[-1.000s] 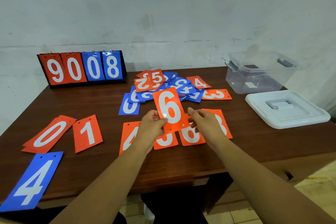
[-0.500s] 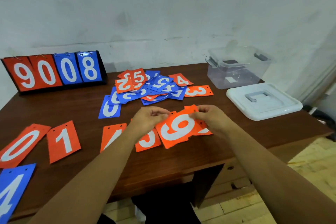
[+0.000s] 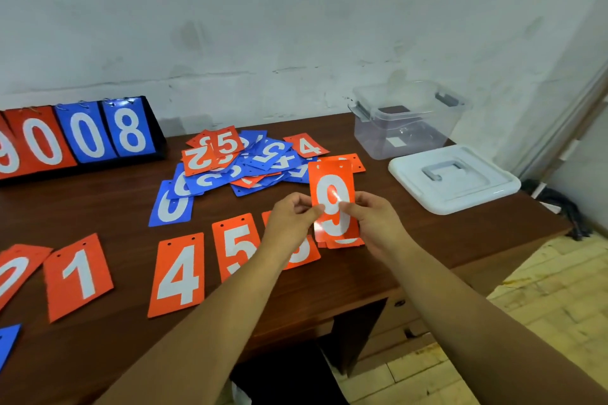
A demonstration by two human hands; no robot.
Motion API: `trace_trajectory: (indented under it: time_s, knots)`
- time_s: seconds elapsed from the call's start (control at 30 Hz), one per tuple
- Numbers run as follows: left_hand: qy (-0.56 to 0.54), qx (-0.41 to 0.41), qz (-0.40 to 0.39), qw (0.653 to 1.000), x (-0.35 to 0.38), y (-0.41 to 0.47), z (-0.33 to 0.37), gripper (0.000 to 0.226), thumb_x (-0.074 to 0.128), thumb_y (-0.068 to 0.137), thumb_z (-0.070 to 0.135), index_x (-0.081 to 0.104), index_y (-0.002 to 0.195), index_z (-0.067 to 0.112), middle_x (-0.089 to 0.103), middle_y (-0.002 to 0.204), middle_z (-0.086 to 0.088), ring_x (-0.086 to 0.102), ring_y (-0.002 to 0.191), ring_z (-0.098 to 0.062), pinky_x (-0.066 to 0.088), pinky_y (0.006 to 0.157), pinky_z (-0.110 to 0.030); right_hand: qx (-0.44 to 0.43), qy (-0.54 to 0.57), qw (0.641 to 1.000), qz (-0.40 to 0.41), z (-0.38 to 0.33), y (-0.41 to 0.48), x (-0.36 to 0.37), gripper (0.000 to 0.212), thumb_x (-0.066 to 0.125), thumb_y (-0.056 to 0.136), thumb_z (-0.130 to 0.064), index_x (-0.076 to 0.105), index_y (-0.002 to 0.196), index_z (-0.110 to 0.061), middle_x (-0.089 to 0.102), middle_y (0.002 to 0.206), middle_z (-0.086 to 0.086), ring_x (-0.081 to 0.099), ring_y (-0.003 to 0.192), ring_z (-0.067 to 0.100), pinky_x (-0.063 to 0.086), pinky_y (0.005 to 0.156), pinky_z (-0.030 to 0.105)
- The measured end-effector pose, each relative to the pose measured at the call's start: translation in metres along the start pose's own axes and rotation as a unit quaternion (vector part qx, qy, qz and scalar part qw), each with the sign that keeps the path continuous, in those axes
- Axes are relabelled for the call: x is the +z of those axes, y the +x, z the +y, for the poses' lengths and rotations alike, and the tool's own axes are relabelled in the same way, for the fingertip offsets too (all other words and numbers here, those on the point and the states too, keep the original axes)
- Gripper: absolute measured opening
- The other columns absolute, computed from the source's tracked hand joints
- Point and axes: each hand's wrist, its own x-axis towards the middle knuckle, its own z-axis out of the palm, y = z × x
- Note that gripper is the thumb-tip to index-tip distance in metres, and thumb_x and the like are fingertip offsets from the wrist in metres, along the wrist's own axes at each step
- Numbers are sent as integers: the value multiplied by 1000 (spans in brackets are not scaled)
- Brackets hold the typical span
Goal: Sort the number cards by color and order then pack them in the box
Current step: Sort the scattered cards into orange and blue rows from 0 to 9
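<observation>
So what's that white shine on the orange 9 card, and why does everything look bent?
Head view: light glare on the orange 9 card, held by left hand and right hand; the wide-angle lens stretches the table toward the borders.

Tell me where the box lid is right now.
Head view, right side of the table: the white lid lies flat, handle up, in front of the open clear box and right of the orange 9 card.

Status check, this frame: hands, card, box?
Left hand and right hand both pinch the orange 9 card, upright over the orange row. Clear box open, lid beside it. Mixed pile unsorted behind; nothing blocking.
</observation>
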Motion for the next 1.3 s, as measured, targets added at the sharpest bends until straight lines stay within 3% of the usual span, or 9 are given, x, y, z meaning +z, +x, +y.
trace_trajectory:
  time_s: [0.07,0.13,0.23,0.33,0.6,0.73,0.97,1.17,1.3]
  knots:
    - [103,65,-14,993,7,3,-2,15,64,95,30,65,107,22,69,105,8,65,88,-2,54,77,-20,-20,-57,995,75,-1,11,-14,32,64,93,-22,62,124,-14,66,121,2,63,111,23,53,95,43]
    - [263,150,-16,953,9,10,-11,27,64,94,32,61,119,23,58,113,10,57,99,-2,45,81,-14,-43,-135,981,136,-2,25,-33,37,61,96,-19,57,132,-10,63,128,6,61,116,26,51,96,43]
    - [419,228,-72,876,14,21,-21,46,68,90,37,55,133,27,47,138,4,45,127,-14,40,104,-29,-57,-241,949,196,3,46,-60,36,61,94,-15,56,130,-8,61,131,12,59,118,30,49,98,43]
    - [476,215,-134,842,22,30,-25,52,64,91,42,51,139,30,42,149,3,38,137,-17,33,113,-37,-47,-315,920,229,12,58,-75,32,60,95,-13,54,126,-8,61,128,13,60,115,31,49,93,38]
    - [489,216,-130,835,37,35,-35,50,56,95,47,48,141,29,41,150,3,35,139,-17,30,113,-37,-97,-534,805,240,32,71,-78,37,64,93,-16,53,128,-8,59,125,13,56,114,27,49,100,39]
    - [480,214,-119,842,45,34,-35,50,54,95,49,49,141,29,39,150,1,33,139,-19,31,113,-38,-111,-572,773,252,35,71,-75,38,64,92,-18,55,127,-9,56,127,13,52,116,27,46,102,38]
    - [424,241,-75,870,20,44,-25,45,51,95,52,56,132,27,46,136,3,38,129,-14,36,105,-32,-185,-504,808,242,14,72,-50,32,52,98,-23,59,126,-9,56,128,12,51,117,25,44,99,38]
    - [453,173,25,874,-52,79,-16,35,55,97,38,55,129,22,51,131,-1,44,126,-17,40,103,-34,-189,-465,855,134,-13,91,19,39,57,96,-29,55,132,-13,50,137,7,50,125,21,45,101,36]
    - [493,130,75,857,-92,107,-28,37,57,96,34,55,130,19,50,135,-5,45,127,-22,40,105,-38,-201,-490,846,57,-20,114,59,42,60,94,-29,54,130,-10,49,136,9,47,125,23,43,101,35]
